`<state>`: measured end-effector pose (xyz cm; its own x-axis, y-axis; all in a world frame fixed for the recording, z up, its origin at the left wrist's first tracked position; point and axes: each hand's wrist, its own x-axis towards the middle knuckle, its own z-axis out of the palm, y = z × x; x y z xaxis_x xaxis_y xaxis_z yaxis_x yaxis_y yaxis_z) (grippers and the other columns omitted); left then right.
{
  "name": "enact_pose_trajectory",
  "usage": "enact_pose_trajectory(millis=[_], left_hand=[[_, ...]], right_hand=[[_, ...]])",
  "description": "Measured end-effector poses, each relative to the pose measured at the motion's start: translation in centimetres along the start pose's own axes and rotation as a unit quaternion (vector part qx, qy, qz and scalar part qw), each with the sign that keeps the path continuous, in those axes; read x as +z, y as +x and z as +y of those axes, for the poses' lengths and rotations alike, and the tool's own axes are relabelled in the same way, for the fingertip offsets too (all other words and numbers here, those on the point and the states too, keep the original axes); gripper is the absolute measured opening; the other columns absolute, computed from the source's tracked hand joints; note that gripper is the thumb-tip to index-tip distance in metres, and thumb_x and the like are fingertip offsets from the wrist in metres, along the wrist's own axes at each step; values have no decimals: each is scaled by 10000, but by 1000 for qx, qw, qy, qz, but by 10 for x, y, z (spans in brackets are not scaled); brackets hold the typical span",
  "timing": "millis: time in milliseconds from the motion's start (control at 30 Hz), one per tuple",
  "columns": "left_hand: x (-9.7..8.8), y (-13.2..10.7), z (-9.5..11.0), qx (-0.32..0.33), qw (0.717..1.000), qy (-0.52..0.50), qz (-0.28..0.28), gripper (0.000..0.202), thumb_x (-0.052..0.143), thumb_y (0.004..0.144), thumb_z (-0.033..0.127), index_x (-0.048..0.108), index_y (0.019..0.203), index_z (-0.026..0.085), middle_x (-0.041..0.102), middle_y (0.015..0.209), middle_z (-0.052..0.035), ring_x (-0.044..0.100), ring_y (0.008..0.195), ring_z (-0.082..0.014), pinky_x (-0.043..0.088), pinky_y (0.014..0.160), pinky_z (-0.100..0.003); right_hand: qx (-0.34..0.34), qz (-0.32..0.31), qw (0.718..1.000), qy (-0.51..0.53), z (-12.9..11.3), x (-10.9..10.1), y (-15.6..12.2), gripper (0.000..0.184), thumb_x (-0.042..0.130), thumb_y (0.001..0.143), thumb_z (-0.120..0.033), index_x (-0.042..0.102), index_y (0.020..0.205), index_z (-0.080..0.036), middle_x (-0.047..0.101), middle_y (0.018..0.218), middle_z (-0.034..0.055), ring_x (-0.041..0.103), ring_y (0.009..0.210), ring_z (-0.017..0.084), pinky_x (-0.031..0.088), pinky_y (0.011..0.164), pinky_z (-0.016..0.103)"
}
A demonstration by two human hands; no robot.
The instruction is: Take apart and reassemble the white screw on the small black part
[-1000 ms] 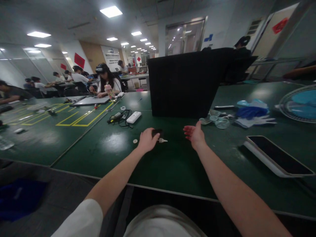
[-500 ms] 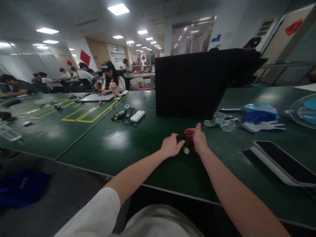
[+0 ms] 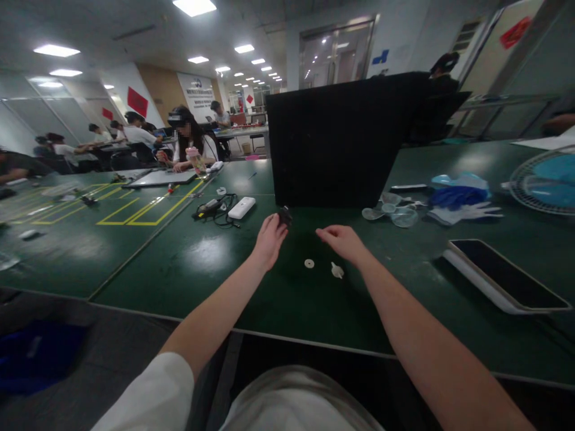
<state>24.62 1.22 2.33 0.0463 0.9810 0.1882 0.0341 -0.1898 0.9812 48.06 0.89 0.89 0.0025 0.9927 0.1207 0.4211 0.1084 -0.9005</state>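
Note:
My left hand (image 3: 269,237) is closed on a small black part (image 3: 284,215) and holds it just above the green table (image 3: 215,269), in front of a tall black panel (image 3: 341,143). My right hand (image 3: 342,242) hovers palm down with fingers stretched towards the left, holding nothing. Below the hands a small white ring (image 3: 309,263) and a small white plug-shaped piece (image 3: 336,271) lie loose on the table.
A white box with black cables (image 3: 227,209) lies at the left. Clear plastic cups (image 3: 390,214), blue and white gloves (image 3: 458,200), a fan (image 3: 545,182) and a dark tablet (image 3: 503,276) lie at the right. Other people sit at tables in the far left.
The hands met over the black part, then drew apart. My left hand now carries it farther from me; the white ring and white piece lie on the table.

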Motion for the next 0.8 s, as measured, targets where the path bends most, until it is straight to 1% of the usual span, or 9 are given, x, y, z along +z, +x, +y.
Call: enact_pose_trajectory(millis=[67, 133, 200, 300, 367, 467, 567, 700, 800], left_hand=[[-23, -3, -6, 22, 996, 84, 29, 423, 352, 991, 488, 424, 1305, 213, 598, 1275, -97, 617, 1105, -184, 515, 897, -328], [-38, -10, -14, 49, 981, 188, 27, 429, 499, 934, 472, 470, 1267, 203, 627, 1187, -91, 625, 1032, -198, 514, 885, -348], [-42, -18, -19, 73, 958, 277, -15, 434, 576, 889, 446, 507, 1242, 202, 636, 1141, -88, 622, 1002, -215, 507, 892, -370], [-39, -25, -19, 99, 931, 343, -78, 436, 603, 869, 419, 525, 1250, 222, 618, 1183, -95, 614, 1048, -245, 490, 930, -392], [-35, -27, -18, 99, 921, 363, -97, 460, 616, 860, 403, 514, 1276, 236, 603, 1222, -98, 610, 1084, -261, 480, 955, -401], [-33, -29, -18, 91, 912, 381, -117, 481, 631, 847, 371, 506, 1296, 253, 600, 1238, -93, 611, 1105, -269, 473, 977, -403], [-34, -30, -20, 102, 907, 383, -139, 472, 638, 835, 341, 519, 1286, 267, 621, 1211, -76, 616, 1102, -259, 473, 988, -404], [-34, -31, -19, 101, 904, 381, -164, 459, 655, 815, 329, 546, 1257, 273, 646, 1195, -61, 622, 1087, -258, 482, 978, -409], [-32, -32, -16, 93, 903, 385, -169, 455, 664, 811, 338, 556, 1247, 272, 657, 1191, -56, 634, 1070, -259, 493, 956, -400]], right_hand=[[-32, -100, 990, -94, -10, 11, -9, 409, 764, 640, -618, 751, 815, -248, 712, 757, 36, 604, 626, 172, 402, 509, 282], [-59, -152, 971, -175, -17, 22, -16, 347, 799, 610, -564, 749, 781, -266, 686, 718, 17, 590, 593, 157, 378, 477, 271], [-79, -176, 955, -225, -19, 29, -20, 282, 802, 618, -512, 735, 744, -269, 669, 705, 11, 582, 586, 156, 369, 464, 269], [-82, -197, 947, -241, -21, 32, -20, 233, 813, 621, -433, 722, 754, -263, 678, 755, 16, 598, 630, 168, 395, 489, 273], [-72, -182, 954, -228, -24, 31, -19, 228, 817, 626, -408, 714, 758, -253, 679, 773, 22, 601, 646, 173, 412, 514, 280], [-64, -130, 974, -172, -32, 31, -20, 228, 781, 688, -440, 696, 742, -236, 668, 749, 30, 590, 632, 176, 431, 545, 298], [-99, -80, 984, -125, -39, 36, -25, 234, 711, 768, -479, 709, 806, -248, 675, 788, 31, 600, 685, 193, 476, 624, 335], [-199, -45, 958, -202, -43, 43, -30, 228, 620, 862, -449, 750, 945, -280, 672, 950, 55, 606, 857, 233, 492, 777, 392], [-224, -70, 931, -279, -41, 46, -31, 256, 572, 899, -441, 755, 995, -290, 663, 917, 70, 600, 859, 243, 486, 777, 399]])
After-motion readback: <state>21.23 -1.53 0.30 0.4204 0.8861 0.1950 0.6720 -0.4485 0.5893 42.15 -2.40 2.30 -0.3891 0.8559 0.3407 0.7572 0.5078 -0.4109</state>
